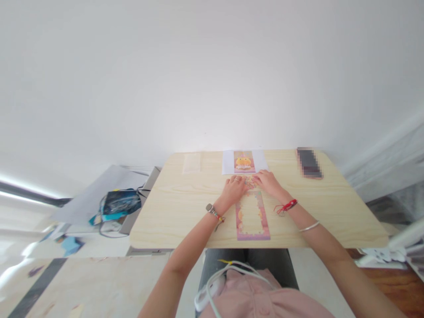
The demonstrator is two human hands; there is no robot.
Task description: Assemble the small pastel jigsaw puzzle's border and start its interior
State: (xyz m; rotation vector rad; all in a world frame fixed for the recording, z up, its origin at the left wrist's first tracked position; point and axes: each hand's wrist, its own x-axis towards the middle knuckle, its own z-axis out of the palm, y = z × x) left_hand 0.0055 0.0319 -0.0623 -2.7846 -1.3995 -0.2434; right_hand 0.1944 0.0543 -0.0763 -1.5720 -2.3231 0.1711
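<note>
A small heap of colourful jigsaw puzzle pieces [251,182] lies on the table between my two hands. My left hand [234,189] rests at the left side of the heap, fingers loosely curved and touching its edge. At the right side, my right hand [267,182] reaches in with fingers apart, and its fingertips touch the pieces. Below the hands is a pink puzzle frame [266,229], its inner border lined with pieces and its middle showing bare pale backing. A printed picture [244,162] of an orange-yellow figure on a white sheet [228,162] lies just behind the heap.
The pale wooden table [185,212] stands against a white wall [212,79]. A blurred-out phone [309,162] lies at its back right, a translucent flat packet [191,162] at its back left. To the left sits a box with a dark bag [122,202]. A white cable [212,287] lies on my lap.
</note>
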